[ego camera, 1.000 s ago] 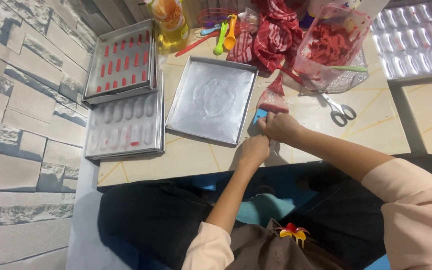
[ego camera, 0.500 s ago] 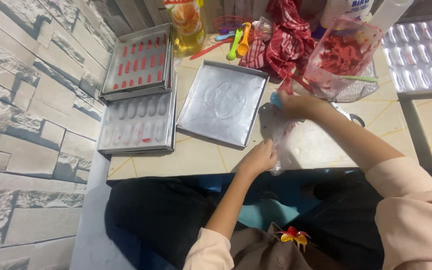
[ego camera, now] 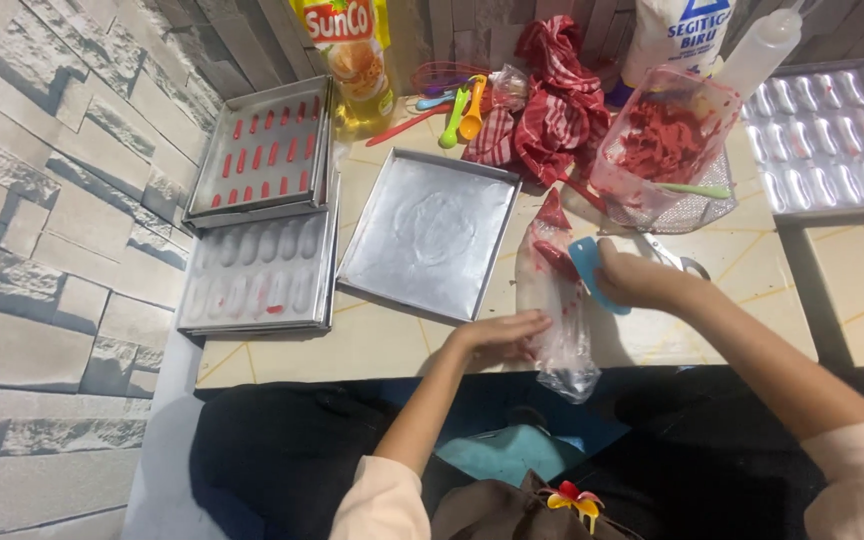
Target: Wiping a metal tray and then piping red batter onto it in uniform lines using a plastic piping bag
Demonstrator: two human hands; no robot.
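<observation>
A clear plastic piping bag (ego camera: 555,300) smeared with red batter lies flat on the tiled tabletop (ego camera: 372,345), its tip pointing away from me. My left hand (ego camera: 500,330) presses down on its near, open end. My right hand (ego camera: 637,282) grips a blue plastic scraper (ego camera: 585,262) and sets its edge against the bag's right side. A clear bowl of red batter (ego camera: 667,145) stands just beyond my right hand.
An empty flat metal tray (ego camera: 432,230) lies left of the bag. Two mould trays are stacked at the far left, the upper one (ego camera: 262,150) with red strips. Another mould tray (ego camera: 827,135) is at the right. Scissors (ego camera: 680,262), a red cloth (ego camera: 552,100), an oil bottle (ego camera: 352,50) are nearby.
The bag, held up by both hands a second ago, has been laid flat on the table. My left hand now presses its near end and my right hand has brought the scraper onto it.
</observation>
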